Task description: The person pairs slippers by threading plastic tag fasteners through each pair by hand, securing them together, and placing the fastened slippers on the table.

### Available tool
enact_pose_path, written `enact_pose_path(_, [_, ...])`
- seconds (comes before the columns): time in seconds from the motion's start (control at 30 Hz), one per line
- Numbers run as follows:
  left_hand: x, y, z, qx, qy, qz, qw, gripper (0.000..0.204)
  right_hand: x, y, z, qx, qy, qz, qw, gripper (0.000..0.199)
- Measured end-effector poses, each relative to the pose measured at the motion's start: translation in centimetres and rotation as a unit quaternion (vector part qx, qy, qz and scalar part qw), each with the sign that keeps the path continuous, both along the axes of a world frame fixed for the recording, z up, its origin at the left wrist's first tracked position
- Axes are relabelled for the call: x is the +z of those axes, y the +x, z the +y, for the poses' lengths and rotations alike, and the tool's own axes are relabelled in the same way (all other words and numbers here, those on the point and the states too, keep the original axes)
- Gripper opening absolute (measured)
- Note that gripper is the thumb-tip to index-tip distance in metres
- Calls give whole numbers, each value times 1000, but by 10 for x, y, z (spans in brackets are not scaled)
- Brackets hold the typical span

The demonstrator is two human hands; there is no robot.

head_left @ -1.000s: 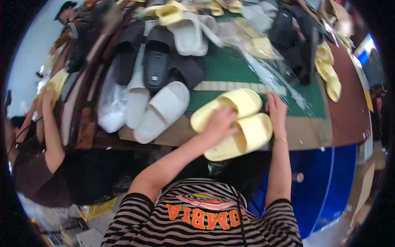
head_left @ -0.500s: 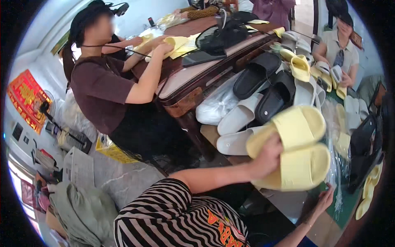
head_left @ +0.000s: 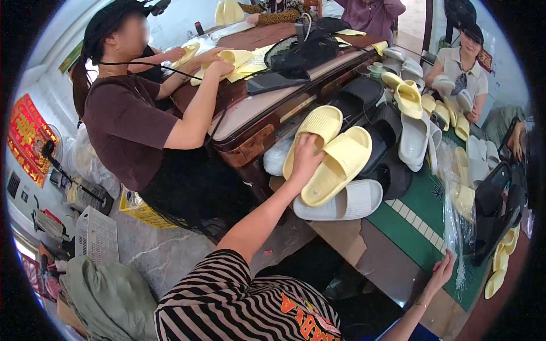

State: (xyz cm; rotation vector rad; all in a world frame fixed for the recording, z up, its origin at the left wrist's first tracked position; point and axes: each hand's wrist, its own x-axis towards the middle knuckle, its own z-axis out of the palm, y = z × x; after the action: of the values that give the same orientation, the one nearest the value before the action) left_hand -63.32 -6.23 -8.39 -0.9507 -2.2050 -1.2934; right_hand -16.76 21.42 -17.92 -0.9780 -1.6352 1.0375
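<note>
A pair of yellow slide sandals [head_left: 344,165] is in my left hand [head_left: 307,161], whose fingers grip the inner edges between the two shoes. The pair lies over the heap of footwear, just above a light grey slide [head_left: 355,200]. My right hand [head_left: 441,271] is at the front right, with its fingers apart beside the lower edge of a clear plastic bag [head_left: 453,227]. Whether the fingertips touch that bag I cannot tell.
Black slides [head_left: 384,133] and grey slides [head_left: 414,142] are heaped beyond my left hand, next to a green mat [head_left: 406,227]. A co-worker [head_left: 133,108] at the left table [head_left: 250,111] handles yellow slides; another person [head_left: 460,74] at the far right holds grey ones.
My left hand has moved left and away from me with the yellow slides, bringing them down to the heap's near end. My right hand has shifted slightly left.
</note>
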Motion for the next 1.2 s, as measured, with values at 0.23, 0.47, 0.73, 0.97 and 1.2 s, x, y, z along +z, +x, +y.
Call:
enact_pose_path(0.23, [-16,-26,-54,-17,-42,66,997,44,169,-121,-131,93,262,-171,945,38])
enact_pose_path(0.47, [19,103,-22,-19,-44,123,991,45,187,-134,-82,169,365,-127,907,45])
enact_pose_path(0.73, [-34,191,-9,-280,-80,92,952,32,191,-10,61,-318,301,-353,827,56])
enact_pose_path(0.97, [-61,199,5,-288,-109,112,945,24,221,25,114,-334,156,-504,781,45])
enact_pose_path(1.2, [-61,201,7,-294,-111,119,942,22,299,78,111,-353,239,-445,788,43])
